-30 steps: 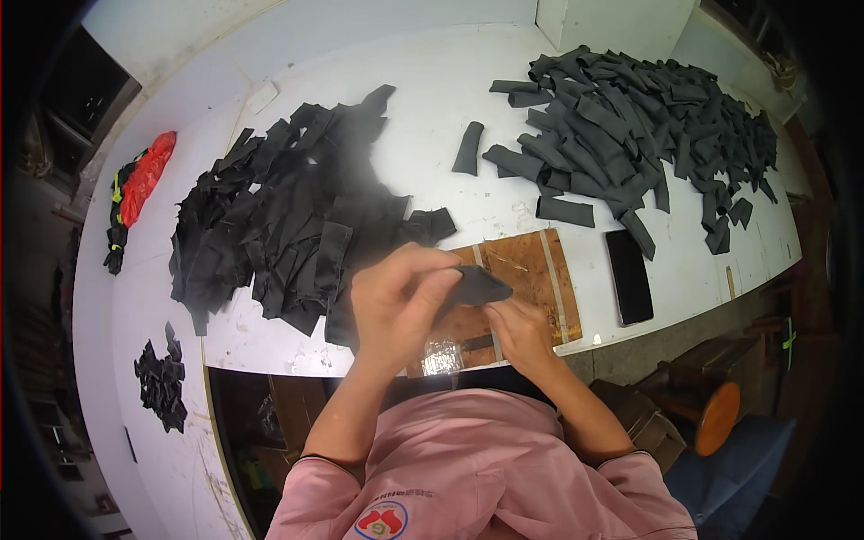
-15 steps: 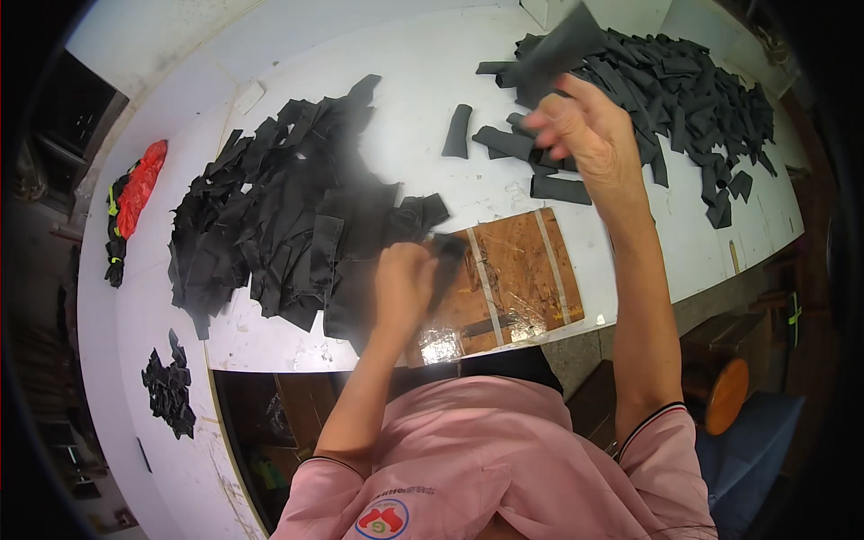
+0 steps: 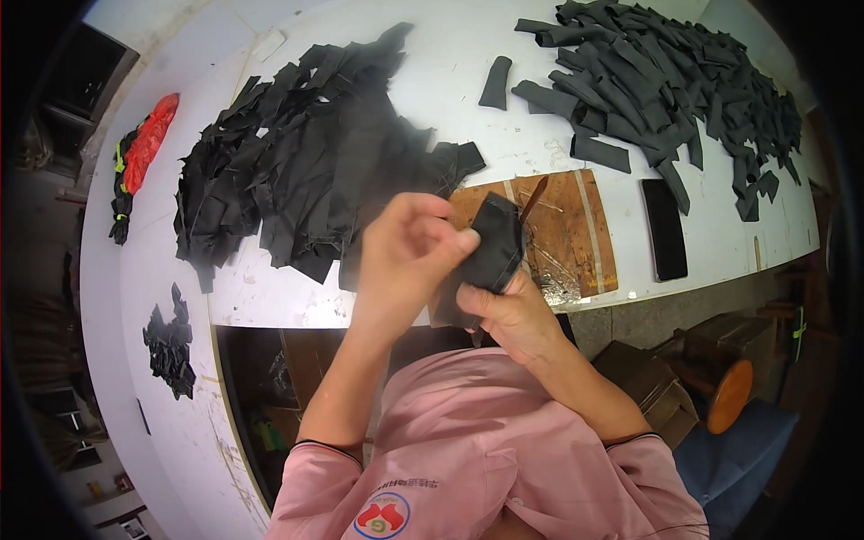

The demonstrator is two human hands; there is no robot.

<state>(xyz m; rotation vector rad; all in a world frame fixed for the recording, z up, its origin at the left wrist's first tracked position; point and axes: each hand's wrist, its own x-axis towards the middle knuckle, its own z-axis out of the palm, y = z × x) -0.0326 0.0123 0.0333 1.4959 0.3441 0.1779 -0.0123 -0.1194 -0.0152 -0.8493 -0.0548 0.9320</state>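
Both hands meet over the near edge of the white table (image 3: 432, 90). My left hand (image 3: 405, 256) pinches the edge of a black fabric piece (image 3: 493, 247) with thumb and fingers. My right hand (image 3: 508, 310) grips the same piece from below, and a thin brown tool (image 3: 531, 198) sticks up beside it above the fingers. Under the hands lies a worn brown board (image 3: 567, 225). A big heap of flat black fabric pieces (image 3: 306, 153) lies to the left, close to my left hand.
A pile of rolled black pieces (image 3: 666, 81) covers the far right of the table, with a single piece (image 3: 496, 83) apart from it. A black phone (image 3: 664, 229) lies right of the board. A red and black bundle (image 3: 139, 153) and small black scraps (image 3: 169, 346) sit left.
My right hand was stretched out over the far right pile half a second ago. It has come back to my left hand, and both now hold a black piece above the board.
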